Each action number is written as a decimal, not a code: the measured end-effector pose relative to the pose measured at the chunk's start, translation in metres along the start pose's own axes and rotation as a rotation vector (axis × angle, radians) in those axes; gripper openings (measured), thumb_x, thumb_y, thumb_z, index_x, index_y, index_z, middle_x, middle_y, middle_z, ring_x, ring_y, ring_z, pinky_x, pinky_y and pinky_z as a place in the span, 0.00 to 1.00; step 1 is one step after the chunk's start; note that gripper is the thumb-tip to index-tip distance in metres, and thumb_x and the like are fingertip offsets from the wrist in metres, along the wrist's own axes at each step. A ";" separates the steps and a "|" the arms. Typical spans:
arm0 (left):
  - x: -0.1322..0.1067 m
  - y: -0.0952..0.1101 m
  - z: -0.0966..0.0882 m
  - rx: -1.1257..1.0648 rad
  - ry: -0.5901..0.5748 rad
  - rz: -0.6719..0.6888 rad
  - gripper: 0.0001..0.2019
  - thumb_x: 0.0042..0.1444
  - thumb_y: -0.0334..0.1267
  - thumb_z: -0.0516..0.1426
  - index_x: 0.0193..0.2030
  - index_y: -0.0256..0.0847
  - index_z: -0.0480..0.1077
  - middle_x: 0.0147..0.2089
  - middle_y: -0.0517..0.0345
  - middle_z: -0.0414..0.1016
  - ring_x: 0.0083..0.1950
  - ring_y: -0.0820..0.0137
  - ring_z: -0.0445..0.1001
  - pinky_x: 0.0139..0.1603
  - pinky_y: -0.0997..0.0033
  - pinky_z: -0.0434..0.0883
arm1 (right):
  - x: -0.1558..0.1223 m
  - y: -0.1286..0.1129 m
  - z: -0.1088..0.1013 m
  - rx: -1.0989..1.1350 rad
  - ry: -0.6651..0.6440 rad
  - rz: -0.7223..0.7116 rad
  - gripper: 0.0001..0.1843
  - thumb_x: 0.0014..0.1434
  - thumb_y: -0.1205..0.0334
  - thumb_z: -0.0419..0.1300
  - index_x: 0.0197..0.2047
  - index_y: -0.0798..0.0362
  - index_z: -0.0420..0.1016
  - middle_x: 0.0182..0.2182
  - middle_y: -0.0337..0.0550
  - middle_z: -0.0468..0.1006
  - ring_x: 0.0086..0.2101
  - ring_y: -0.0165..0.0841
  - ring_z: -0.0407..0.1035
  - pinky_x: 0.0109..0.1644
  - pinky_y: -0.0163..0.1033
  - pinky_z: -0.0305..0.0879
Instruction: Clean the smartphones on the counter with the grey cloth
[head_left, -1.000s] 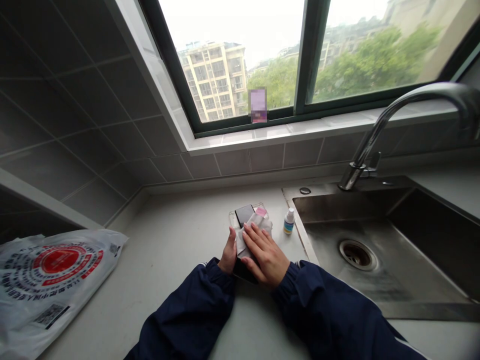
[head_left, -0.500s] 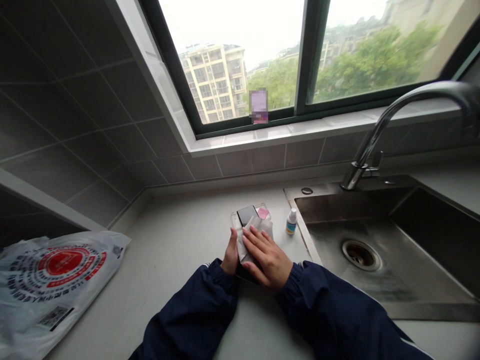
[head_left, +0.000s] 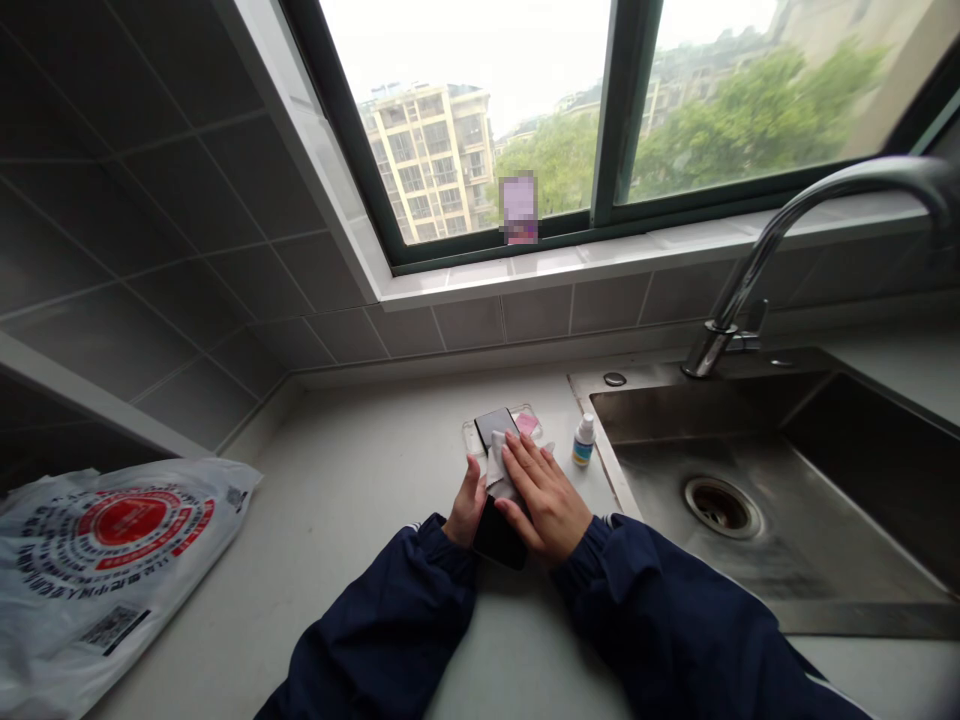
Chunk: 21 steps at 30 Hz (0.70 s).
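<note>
Black smartphone [head_left: 498,533] lies on the pale stone counter [head_left: 352,500], just left of the sink, and its near end shows below a cloth. Grey tile wall [head_left: 187,270] rises behind the counter, with a green-framed window [head_left: 480,120] above it, and through this window one can see trees and apartment buildings. On the right is a steel sink [head_left: 675,415] with a curved chrome faucet [head_left: 772,240]. A white plastic bag [head_left: 105,570] with a red round print lies at the left of the counter.

Both navy sleeves [head_left: 397,610] come from the bottom of the view. The right hand [head_left: 546,497] is flat, with fingers a little spread, and it presses on a white cloth [head_left: 498,470] over the phone. The left hand [head_left: 469,503] curls at the phone's left edge; I cannot tell if it really grips. Just behind lie a clear plastic case [head_left: 472,437], a dark flat piece [head_left: 495,425] and a pink piece [head_left: 527,424]. A small bottle [head_left: 583,441] stands to the right, apart from the hands.
</note>
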<state>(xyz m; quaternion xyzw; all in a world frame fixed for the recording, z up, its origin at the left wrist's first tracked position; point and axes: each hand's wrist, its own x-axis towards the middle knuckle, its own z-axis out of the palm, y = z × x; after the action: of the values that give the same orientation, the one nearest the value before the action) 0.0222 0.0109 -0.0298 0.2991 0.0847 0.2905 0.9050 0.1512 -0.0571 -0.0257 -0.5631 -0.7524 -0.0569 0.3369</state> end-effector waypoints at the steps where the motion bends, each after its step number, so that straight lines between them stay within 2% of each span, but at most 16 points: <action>1: 0.000 0.000 0.000 -0.007 0.007 0.003 0.37 0.62 0.62 0.42 0.69 0.36 0.56 0.68 0.45 0.61 0.74 0.59 0.44 0.73 0.58 0.41 | 0.000 0.000 0.000 -0.001 -0.001 -0.001 0.33 0.67 0.56 0.50 0.70 0.62 0.51 0.69 0.56 0.49 0.68 0.47 0.42 0.66 0.57 0.54; 5: 0.001 0.002 0.001 -0.055 0.072 0.010 0.37 0.64 0.60 0.39 0.70 0.34 0.54 0.66 0.42 0.64 0.73 0.58 0.51 0.73 0.57 0.42 | -0.001 -0.002 0.003 0.017 -0.020 -0.025 0.31 0.67 0.57 0.50 0.68 0.65 0.56 0.68 0.57 0.52 0.68 0.49 0.43 0.66 0.59 0.55; 8: 0.001 0.005 0.001 -0.094 0.124 -0.004 0.38 0.64 0.61 0.39 0.68 0.29 0.57 0.62 0.38 0.69 0.69 0.55 0.58 0.72 0.55 0.47 | -0.001 -0.004 0.004 0.060 -0.055 -0.073 0.30 0.67 0.56 0.51 0.66 0.67 0.59 0.67 0.58 0.55 0.67 0.50 0.47 0.65 0.60 0.56; 11: 0.000 0.008 0.002 -0.112 0.187 -0.013 0.39 0.62 0.62 0.41 0.62 0.26 0.63 0.55 0.35 0.74 0.64 0.53 0.66 0.69 0.53 0.54 | -0.001 -0.008 0.002 0.143 -0.065 -0.132 0.27 0.66 0.57 0.52 0.64 0.65 0.64 0.65 0.58 0.61 0.66 0.50 0.51 0.65 0.60 0.57; 14: -0.002 0.011 0.003 -0.111 0.235 -0.060 0.39 0.60 0.64 0.43 0.54 0.24 0.70 0.47 0.34 0.77 0.58 0.51 0.72 0.65 0.53 0.61 | -0.001 -0.012 -0.003 0.240 -0.057 -0.198 0.22 0.66 0.59 0.52 0.59 0.61 0.70 0.61 0.54 0.68 0.64 0.45 0.57 0.66 0.55 0.59; 21: -0.005 0.011 -0.004 -0.104 0.220 -0.174 0.42 0.55 0.70 0.44 0.42 0.25 0.74 0.38 0.35 0.78 0.50 0.51 0.77 0.58 0.55 0.68 | -0.001 -0.016 -0.007 0.272 -0.022 -0.240 0.18 0.65 0.62 0.53 0.54 0.57 0.75 0.58 0.49 0.72 0.61 0.41 0.62 0.65 0.50 0.61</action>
<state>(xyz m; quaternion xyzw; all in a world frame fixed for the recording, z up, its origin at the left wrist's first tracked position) 0.0112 0.0170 -0.0260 0.2097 0.1940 0.2458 0.9263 0.1401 -0.0673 -0.0160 -0.4189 -0.8188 0.0120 0.3924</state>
